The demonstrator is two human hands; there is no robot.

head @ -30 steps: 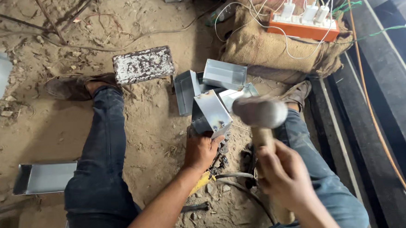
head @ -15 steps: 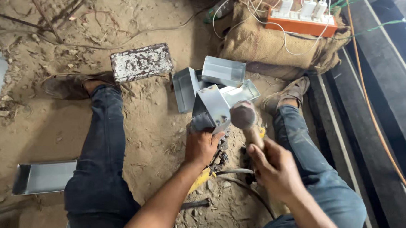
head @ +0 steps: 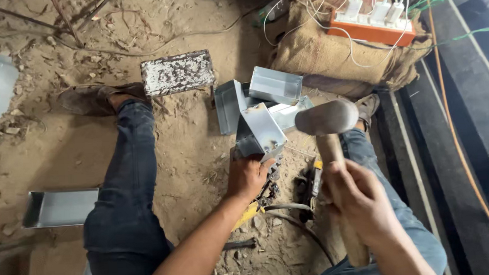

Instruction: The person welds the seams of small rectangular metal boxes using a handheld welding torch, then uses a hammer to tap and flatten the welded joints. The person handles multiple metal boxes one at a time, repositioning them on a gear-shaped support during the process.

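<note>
Raised again, the mallet [head: 327,117] sits clamped in the right hand [head: 354,196]; left hand [head: 248,176] grips the metal box [head: 262,132].

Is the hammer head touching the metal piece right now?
No: the hammer head is raised beside the folded metal piece, which the left hand steadies.

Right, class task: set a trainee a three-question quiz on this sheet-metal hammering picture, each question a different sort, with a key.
1. True or false: the right hand grips the mallet by its wooden handle.
2. What does the left hand hold? A) folded sheet-metal piece B) orange power strip C) burlap sack
3. Fill in: the person sits on sandy ____.

Key: 1 true; 2 A; 3 ground.
</note>
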